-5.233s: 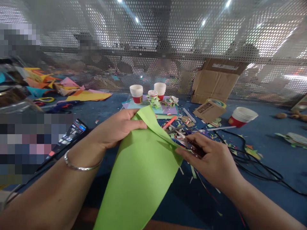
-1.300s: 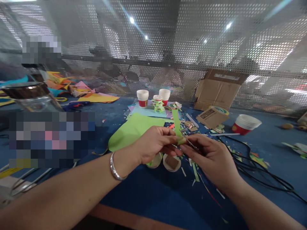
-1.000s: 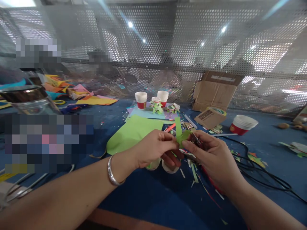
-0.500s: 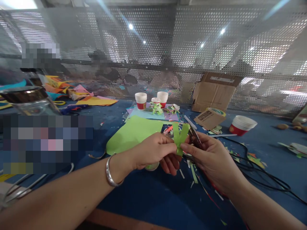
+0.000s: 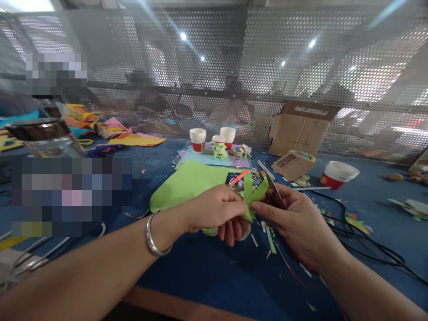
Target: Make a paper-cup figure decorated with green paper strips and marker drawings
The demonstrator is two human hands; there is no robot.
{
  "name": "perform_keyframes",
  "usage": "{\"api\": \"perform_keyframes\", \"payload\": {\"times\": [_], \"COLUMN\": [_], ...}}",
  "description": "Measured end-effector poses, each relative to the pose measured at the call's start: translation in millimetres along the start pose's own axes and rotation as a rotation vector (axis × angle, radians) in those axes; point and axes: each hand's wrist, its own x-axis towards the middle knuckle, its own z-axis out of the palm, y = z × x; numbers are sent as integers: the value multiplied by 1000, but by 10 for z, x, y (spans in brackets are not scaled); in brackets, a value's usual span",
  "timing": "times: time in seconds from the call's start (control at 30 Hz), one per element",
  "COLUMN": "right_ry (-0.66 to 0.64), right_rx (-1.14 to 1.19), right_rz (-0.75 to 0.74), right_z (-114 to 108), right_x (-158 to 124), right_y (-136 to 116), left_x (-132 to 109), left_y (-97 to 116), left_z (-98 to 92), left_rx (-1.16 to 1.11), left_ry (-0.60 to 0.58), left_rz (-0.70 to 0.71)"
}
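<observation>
Head view: right of centre in the frame, a flat, forked strip of thin green paper (image 5: pixel 248 191) stands between the hands. The left hand (image 5: pixel 214 207) pinches its base between thumb and forefinger, other fingers curled below. The right hand (image 5: pixel 296 216) has its fingers bent around slender metal scissors (image 5: pixel 276 192), thumb tip pressed to the paper. Left of centre lies a smooth, round-cornered green sheet (image 5: pixel 189 180); at right, nested, round-rimmed paper cups (image 5: pixel 339 174); upper right, creased brown cardboard (image 5: pixel 301 127).
</observation>
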Motion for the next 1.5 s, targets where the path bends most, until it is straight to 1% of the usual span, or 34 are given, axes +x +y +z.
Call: {"api": "perform_keyframes", "payload": {"times": [0.17,0.4,0.6,0.8,1.03,1.2,1.3,1.5], "right_ry": [9,46,66,127,100,147,152,144], "right_rx": [0,-35,-27,-117,-40,-2,-11,-20], "right_rz": [-15,-69,-60,-64,-74,-54,-37,-47], "right_z": [11,-28,-31,-72,-30,-5,1,23], "right_x": [-4,4,23,24,3,-16,-17,-25], "right_y": [1,-3,-11,30,-41,-90,-99,-124], "left_x": [-17,-20,-38,-41,-43,-38,-42,-45], "left_y": [5,43,17,-15,0,-22,-37,-21], "left_z": [18,47,53,51,31,22,12,27], "left_rx": [-7,-222,-191,-191,-149,-139,-127,-133], "left_ry": [15,145,197,160,49,5,-23,24], "left_rz": [2,49,127,129,119,120,122,130]}}
